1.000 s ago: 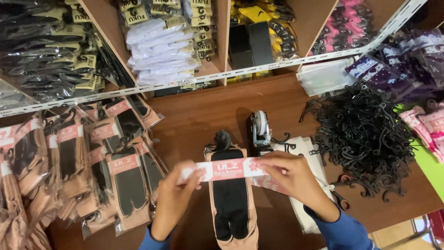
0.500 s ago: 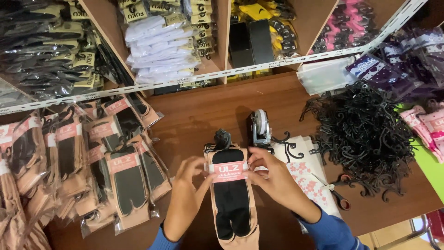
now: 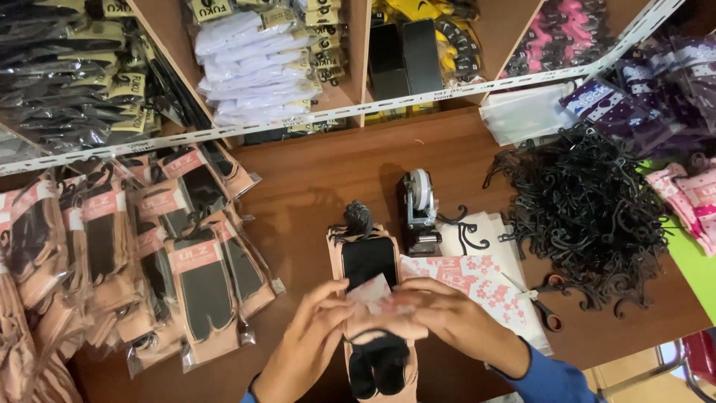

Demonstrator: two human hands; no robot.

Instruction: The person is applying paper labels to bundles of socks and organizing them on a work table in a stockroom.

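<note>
A pair of peach and black socks (image 3: 368,257) on a black hanger lies flat on the brown table (image 3: 328,172), toes toward me. My left hand (image 3: 309,347) and my right hand (image 3: 440,317) meet over the middle of the socks. Both hold a pink and white paper band (image 3: 371,292) that is wrapped across the socks; the band is blurred and partly hidden by my fingers.
A tape dispenser (image 3: 419,209) stands just behind the socks. Printed pink paper sheets (image 3: 477,280) and scissors (image 3: 541,302) lie to the right, beside a heap of black plastic hangers (image 3: 589,209). Bagged socks (image 3: 179,254) are piled at left. Shelves of packaged goods (image 3: 253,60) line the back.
The paper band was held stretched out above the socks, then brought down across them. Now my hands have closed together lower on the socks, folding the band around them.
</note>
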